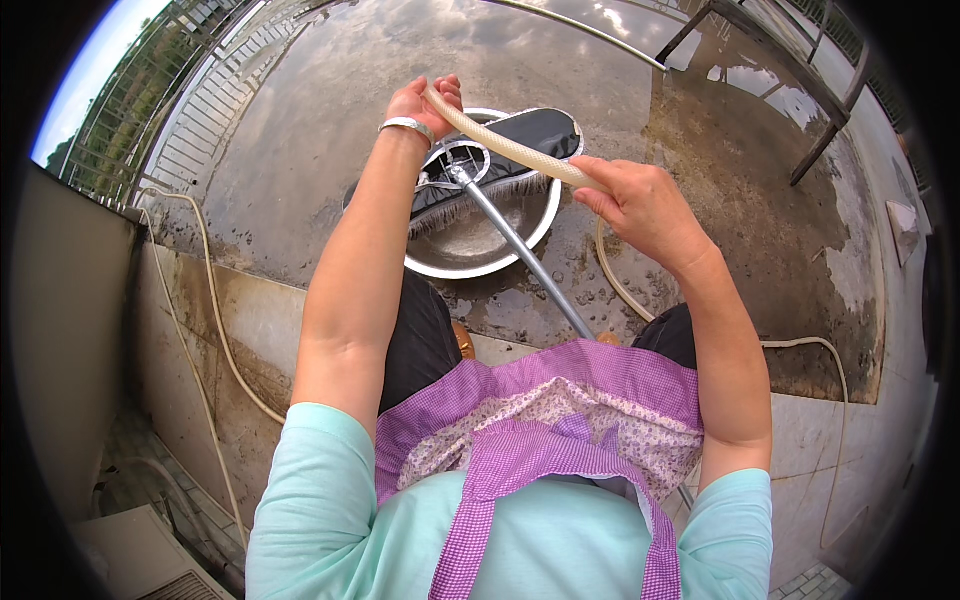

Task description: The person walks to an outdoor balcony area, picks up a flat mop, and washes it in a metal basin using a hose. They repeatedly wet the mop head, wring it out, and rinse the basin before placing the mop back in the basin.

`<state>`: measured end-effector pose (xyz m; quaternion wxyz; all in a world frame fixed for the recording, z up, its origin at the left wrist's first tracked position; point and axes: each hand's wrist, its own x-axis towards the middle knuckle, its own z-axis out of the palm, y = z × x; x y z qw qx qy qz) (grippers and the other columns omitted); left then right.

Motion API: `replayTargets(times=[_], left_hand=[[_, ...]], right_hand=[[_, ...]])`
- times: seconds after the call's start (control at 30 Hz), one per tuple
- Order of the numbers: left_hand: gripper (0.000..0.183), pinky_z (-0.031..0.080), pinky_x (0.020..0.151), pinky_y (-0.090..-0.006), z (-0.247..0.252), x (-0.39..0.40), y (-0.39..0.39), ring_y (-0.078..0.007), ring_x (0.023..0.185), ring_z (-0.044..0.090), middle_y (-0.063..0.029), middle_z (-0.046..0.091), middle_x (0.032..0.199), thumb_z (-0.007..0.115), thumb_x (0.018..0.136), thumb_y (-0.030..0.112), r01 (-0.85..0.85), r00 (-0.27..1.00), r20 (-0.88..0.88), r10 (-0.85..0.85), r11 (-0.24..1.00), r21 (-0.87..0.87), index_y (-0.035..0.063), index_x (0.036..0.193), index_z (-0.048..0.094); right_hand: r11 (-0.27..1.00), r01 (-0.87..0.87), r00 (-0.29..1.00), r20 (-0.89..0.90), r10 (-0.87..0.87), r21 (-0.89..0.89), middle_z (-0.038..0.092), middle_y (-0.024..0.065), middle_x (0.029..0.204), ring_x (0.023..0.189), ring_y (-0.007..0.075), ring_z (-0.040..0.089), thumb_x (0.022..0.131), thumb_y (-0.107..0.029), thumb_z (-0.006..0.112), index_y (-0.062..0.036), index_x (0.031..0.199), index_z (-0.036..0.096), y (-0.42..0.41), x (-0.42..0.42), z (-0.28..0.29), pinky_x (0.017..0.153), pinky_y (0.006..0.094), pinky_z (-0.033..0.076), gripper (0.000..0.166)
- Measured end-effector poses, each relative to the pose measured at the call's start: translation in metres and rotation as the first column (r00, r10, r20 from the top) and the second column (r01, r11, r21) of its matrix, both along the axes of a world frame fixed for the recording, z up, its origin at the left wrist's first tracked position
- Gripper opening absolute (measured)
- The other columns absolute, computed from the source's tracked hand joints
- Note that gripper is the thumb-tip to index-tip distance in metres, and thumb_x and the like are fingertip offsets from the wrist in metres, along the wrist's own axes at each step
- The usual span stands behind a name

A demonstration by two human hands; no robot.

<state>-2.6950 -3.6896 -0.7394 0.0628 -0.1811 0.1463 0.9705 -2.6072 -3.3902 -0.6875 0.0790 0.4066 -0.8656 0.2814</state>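
My right hand (630, 202) grips a pale braided hose (525, 154) between thumb and fingers. The hose slants up and left to my left hand (431, 105), whose palm and curled fingers are at its end; whether they close on it is unclear. Below lies a wide flat mop head (536, 135) with a black top and grey fringe, resting across a round basin (551, 217) with a pale rim. The mop's metal handle (517, 244) runs down between my knees, its lower part hidden by a purple checked apron (525, 375).
Wet, muddy concrete (315, 150) with puddles surrounds the basin. A dark frame with legs (817, 97) stands at upper right, near a long pale pole (585, 26). Thin hoses (206, 262) trail over the ledge at left and right. A railing (112, 112) borders the upper left.
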Motion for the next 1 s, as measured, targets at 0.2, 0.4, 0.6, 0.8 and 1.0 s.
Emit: replayTargets(times=[0.2,0.4,0.6,0.8,1.0], left_hand=[[0.040,0.037,0.048,-0.0256,-0.001,-0.003,-0.002,-0.0131,0.055,0.041,-0.0043,0.044,0.066,0.023,0.094,0.034,-0.004,1.000,-0.018,0.003,0.999,-0.040,-0.0002,0.083,0.041],[0.040,0.038,0.048,-0.0250,0.003,-0.002,0.004,-0.0125,0.055,0.041,-0.0051,0.046,0.069,0.023,0.094,0.033,-0.059,0.998,-0.016,0.057,0.987,-0.149,-0.0014,0.086,0.042],[0.040,0.042,0.051,-0.0256,-0.002,-0.002,-0.003,-0.0140,0.059,0.046,-0.0104,0.051,0.079,0.025,0.095,0.031,0.011,1.000,-0.024,-0.016,0.984,-0.177,-0.0051,0.103,0.039],[0.039,0.047,0.060,-0.0298,0.000,-0.004,0.008,-0.0218,0.069,0.052,-0.0256,0.051,0.105,0.023,0.095,0.029,-0.078,0.987,0.116,0.111,0.964,-0.252,-0.0007,0.120,0.020],[0.046,0.049,0.068,-0.0355,0.006,0.004,0.017,-0.0305,0.082,0.054,-0.0294,0.047,0.112,0.024,0.094,0.027,0.056,0.995,0.093,-0.030,0.954,-0.294,-0.0035,0.127,0.014]], right_hand=[[1.000,-0.006,1.000,-0.012,0.006,-0.003,0.059,0.0116,0.073,0.068,0.0279,0.058,0.078,-0.021,0.059,-0.0066,0.098,0.056,-0.001,0.000,-0.003,0.061,0.0362,0.046,0.025],[1.000,-0.005,1.000,0.002,0.005,0.012,0.059,0.0115,0.074,0.068,0.0281,0.058,0.078,-0.021,0.059,-0.0065,0.098,0.056,-0.001,0.000,-0.002,0.062,0.0362,0.046,0.025],[1.000,-0.008,1.000,0.009,0.008,0.014,0.059,0.0121,0.074,0.068,0.0285,0.058,0.078,-0.020,0.059,-0.0066,0.098,0.055,-0.002,0.001,-0.001,0.061,0.0365,0.046,0.024],[1.000,0.011,1.000,-0.013,-0.011,0.001,0.058,0.0124,0.074,0.068,0.0294,0.057,0.078,-0.019,0.059,-0.0065,0.097,0.054,0.000,-0.001,0.000,0.060,0.0372,0.046,0.023],[0.999,0.036,0.999,-0.022,-0.035,0.018,0.057,0.0125,0.071,0.067,0.0305,0.057,0.079,-0.020,0.058,-0.0063,0.094,0.053,0.002,-0.002,-0.001,0.059,0.0383,0.046,0.021]])
